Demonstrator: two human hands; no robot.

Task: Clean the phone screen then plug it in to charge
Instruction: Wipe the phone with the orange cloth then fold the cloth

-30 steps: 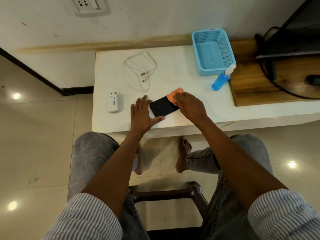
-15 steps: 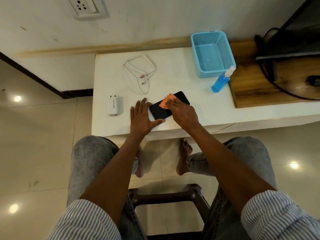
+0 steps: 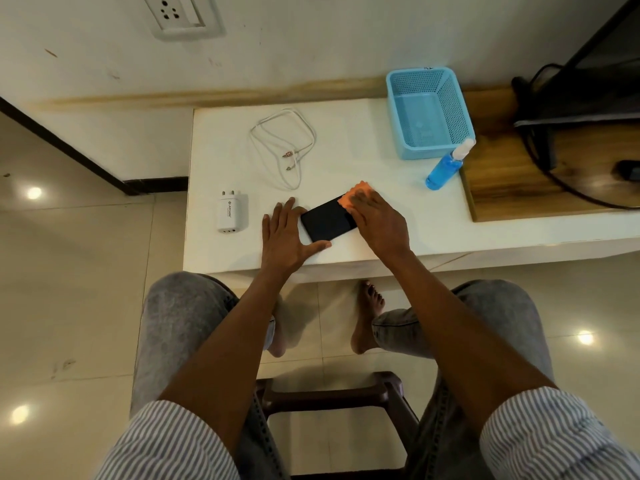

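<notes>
While the charging half of the job waits untouched, I am in the cleaning half; my right hand [image 3: 377,220] lies flat, fingers together, pressing a crinkled orange cloth [image 3: 355,199] onto the far end of the phone [image 3: 329,221]. The phone, a smooth black glass slab, lies flat and slightly angled near the front edge of the white table [image 3: 346,133]; my left hand [image 3: 284,237] is spread flat, bracing the phone's left edge, thumb along its near corner. Left of the phone stands a boxy white plastic charger [image 3: 231,212]; beyond the phone a thin white cable [image 3: 284,147] lies loosely coiled, unplugged. Right of the phone are a translucent blue spray bottle [image 3: 445,166] and a perforated blue plastic basket [image 3: 429,112]; the wall socket [image 3: 180,13] is far beyond it.
</notes>
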